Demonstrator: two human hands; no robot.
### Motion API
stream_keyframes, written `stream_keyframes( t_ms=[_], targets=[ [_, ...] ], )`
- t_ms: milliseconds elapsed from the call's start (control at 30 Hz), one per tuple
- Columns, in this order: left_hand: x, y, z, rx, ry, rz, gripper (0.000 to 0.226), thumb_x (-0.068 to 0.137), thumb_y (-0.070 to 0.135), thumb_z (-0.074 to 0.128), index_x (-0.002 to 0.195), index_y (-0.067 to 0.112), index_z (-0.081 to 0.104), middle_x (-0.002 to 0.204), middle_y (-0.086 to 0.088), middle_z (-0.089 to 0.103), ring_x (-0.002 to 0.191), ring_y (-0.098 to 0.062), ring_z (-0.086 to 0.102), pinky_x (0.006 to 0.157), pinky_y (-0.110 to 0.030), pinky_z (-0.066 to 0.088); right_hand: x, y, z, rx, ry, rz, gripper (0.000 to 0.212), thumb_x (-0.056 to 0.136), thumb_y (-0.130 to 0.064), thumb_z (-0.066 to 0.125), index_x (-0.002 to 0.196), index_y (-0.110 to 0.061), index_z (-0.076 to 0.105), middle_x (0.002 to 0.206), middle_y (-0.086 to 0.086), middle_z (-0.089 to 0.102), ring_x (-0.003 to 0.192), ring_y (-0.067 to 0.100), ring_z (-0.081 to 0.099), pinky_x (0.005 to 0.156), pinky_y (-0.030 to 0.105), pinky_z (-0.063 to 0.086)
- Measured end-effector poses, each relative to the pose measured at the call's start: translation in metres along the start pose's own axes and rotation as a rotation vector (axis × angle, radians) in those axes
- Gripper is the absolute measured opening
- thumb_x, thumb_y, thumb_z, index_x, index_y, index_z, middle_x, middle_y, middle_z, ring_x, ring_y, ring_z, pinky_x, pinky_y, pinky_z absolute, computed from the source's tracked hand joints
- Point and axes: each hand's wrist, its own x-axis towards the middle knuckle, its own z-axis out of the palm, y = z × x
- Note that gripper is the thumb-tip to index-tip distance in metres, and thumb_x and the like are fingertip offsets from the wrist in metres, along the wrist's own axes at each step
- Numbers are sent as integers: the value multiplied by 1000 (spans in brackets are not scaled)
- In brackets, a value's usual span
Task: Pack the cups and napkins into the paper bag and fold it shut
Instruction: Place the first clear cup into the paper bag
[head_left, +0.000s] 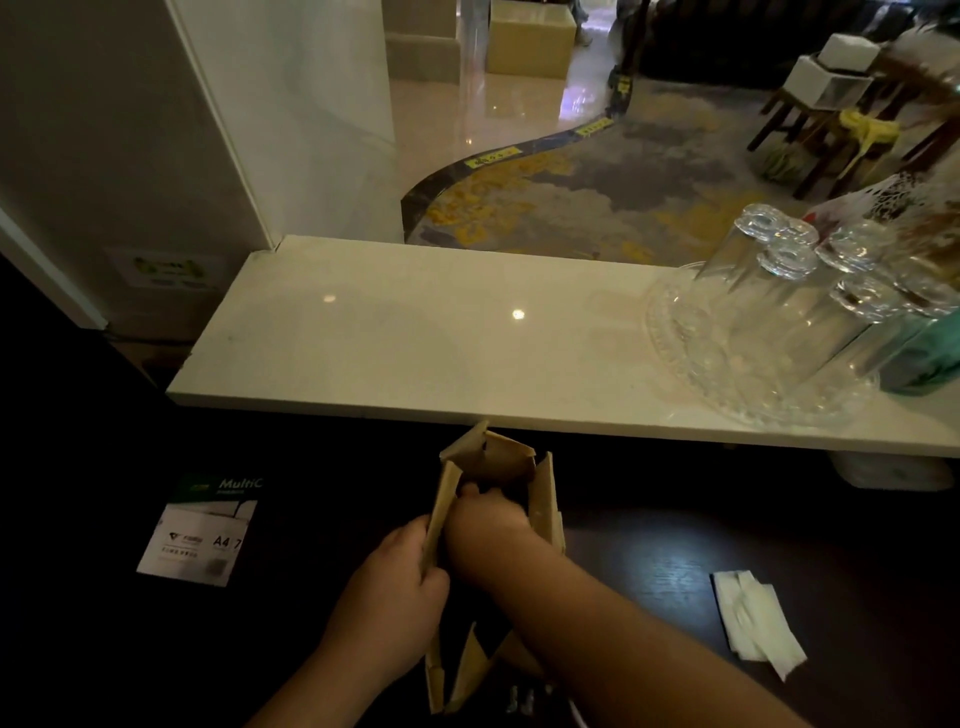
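A brown paper bag (543, 493) stands on the dark desk below the white counter, its mouth open towards me. My left hand (400, 587) pinches the bag's left rim. My right hand (485, 512) reaches down inside the bag, fingers hidden by the paper; what it holds, if anything, is not visible. White folded napkins (756, 618) lie on the dark desk to the right of the bag. No cups are visible outside the bag apart from the drinking glasses on the counter.
A white marble counter (415, 338) runs across the middle. At its right end, several upturned clear glasses (789, 291) stand on a glass tray (691, 364) beside a green bottle (930, 358). A pack of A4 paper (200, 535) lies at the left.
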Motion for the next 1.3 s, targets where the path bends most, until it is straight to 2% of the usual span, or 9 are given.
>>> stream_keyframes(
  t_ms=[133,233,333,467,700,900,1033,1167,1300],
  targets=[
    [0,-4,-6,-22,-9,-5,27,95,28,63,119,41,64,111,12,68,94,-8,66,86,-42,60,-74,34,-19,136,513,-126,22,88,-40,57,105,-27,61,99,-1,64,93,22,60,68,36,49],
    [0,-8,-5,-25,-29,-8,24,96,29,63,115,43,65,109,13,68,93,-8,68,81,-39,60,-126,87,2,318,755,13,21,86,-42,56,103,-31,62,92,-9,64,86,14,59,67,34,50],
    [0,-11,0,-12,3,-4,22,95,28,63,104,48,61,105,13,68,88,-6,66,69,-32,54,-147,121,62,310,428,206,57,83,-51,67,135,-32,53,126,0,62,111,23,59,86,37,51],
    [0,-14,5,-15,23,23,30,95,29,63,99,57,57,101,15,68,87,-5,66,65,-26,49,-147,120,139,239,2,172,102,74,-58,77,156,-40,18,156,3,35,131,30,46,99,44,50],
    [-2,-16,9,-8,36,18,34,95,29,63,125,46,60,111,12,67,96,-9,66,76,-33,56,-134,108,137,218,29,231,95,73,-49,79,151,-31,27,144,8,43,121,32,53,88,43,53],
    [-6,-12,2,-35,12,6,42,94,29,65,133,43,58,114,8,69,96,-13,69,86,-45,62,-172,105,5,76,91,189,100,60,-70,71,146,-39,29,137,0,50,113,30,61,79,38,52],
    [-7,-10,-1,-44,9,10,37,95,27,65,128,43,60,114,11,68,98,-12,68,87,-45,61,-179,81,-76,22,235,59,102,56,-67,79,141,-45,27,133,-4,52,105,25,62,68,33,48],
    [-5,-9,1,-24,27,11,35,96,23,64,126,39,63,111,17,63,93,-3,60,75,-30,52,-139,44,-87,17,278,-67,108,57,-56,89,145,-38,29,136,0,52,113,28,59,76,38,52],
    [-7,-8,0,15,28,46,39,95,22,64,128,41,62,117,14,62,99,-10,63,81,-37,56,-92,13,-45,-30,142,-81,98,62,-49,90,143,-26,39,130,9,55,115,34,57,88,49,56]
  ],
)
